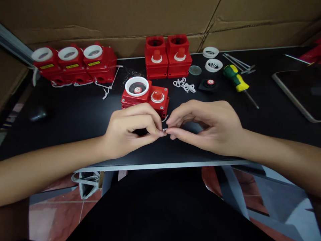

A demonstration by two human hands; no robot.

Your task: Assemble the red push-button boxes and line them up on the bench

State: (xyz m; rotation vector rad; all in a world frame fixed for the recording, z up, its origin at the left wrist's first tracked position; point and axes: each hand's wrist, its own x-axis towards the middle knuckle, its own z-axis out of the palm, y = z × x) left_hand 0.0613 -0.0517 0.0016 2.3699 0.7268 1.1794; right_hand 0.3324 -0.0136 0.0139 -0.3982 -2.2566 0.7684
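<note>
My left hand (135,130) pinches a short bit of white cord (165,129) between thumb and fingertips. From the right, the thumb and fingertips of my right hand (208,127) close on the same bit, and the fingertips of both hands nearly meet. Just behind them sits a red box (140,98) with a white ring (136,86) around a dark round window and a red dome (157,95) in a white collar. A piece of white cord shows at its near right corner. My left hand hides the front of this box.
Three red boxes (100,67) with white rings stand at the back left, two red housings (155,68) at the back middle. To the right lie tangled white cord (184,85), a black part (208,85), white rings (213,65), a glass disc (195,70), a screwdriver (237,80) and a phone (301,90).
</note>
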